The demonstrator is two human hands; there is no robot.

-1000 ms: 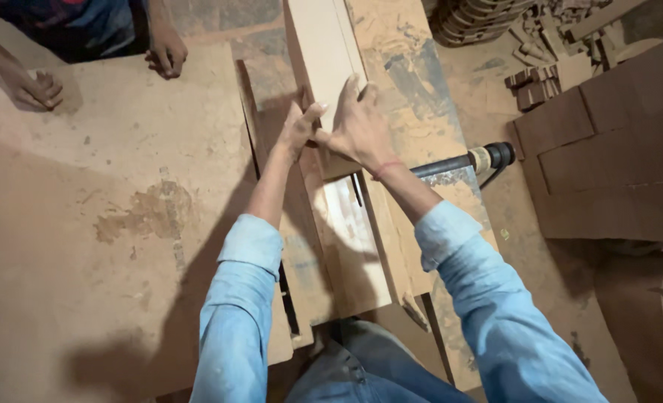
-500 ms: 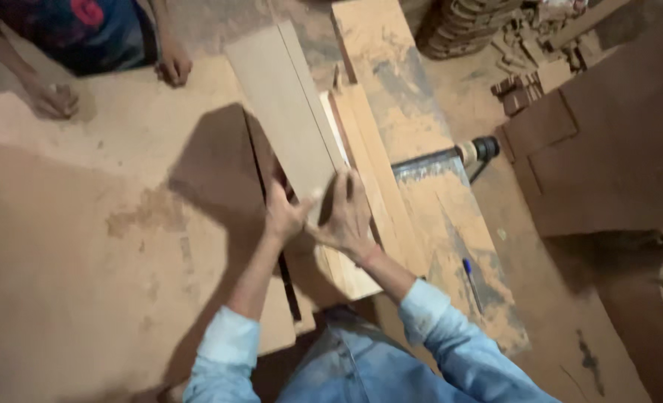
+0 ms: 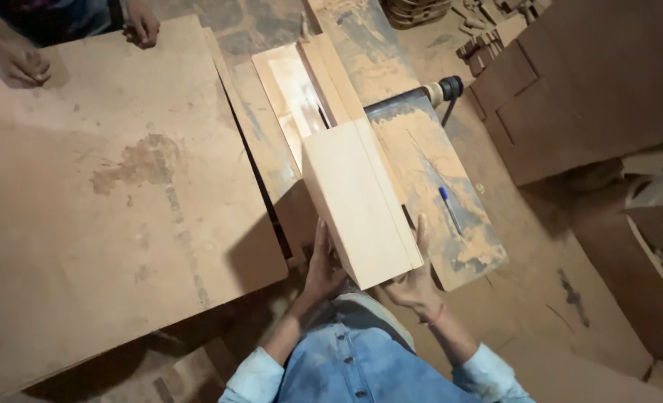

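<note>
I hold a pale wooden board (image 3: 357,198) by its near end, above the dusty machine table (image 3: 451,224). My left hand (image 3: 322,265) grips the board's left underside. My right hand (image 3: 415,280) supports its near right corner, thumb up along the edge. The board runs away from me beside a long wooden fence strip (image 3: 339,71). Farther along lies a shiny flat panel (image 3: 294,93).
A large brown sheet (image 3: 100,186) covers the table at left; another person's hands (image 3: 22,63) rest on its far edge. A blue pen (image 3: 451,209) lies on the machine table. A power tool's end (image 3: 445,89) sticks out at right. Dark boards (image 3: 570,97) and wood offcuts (image 3: 488,33) lie beyond.
I have pulled the board back toward my body and lifted its near end. Both hands shifted from on top of the board to its near end.
</note>
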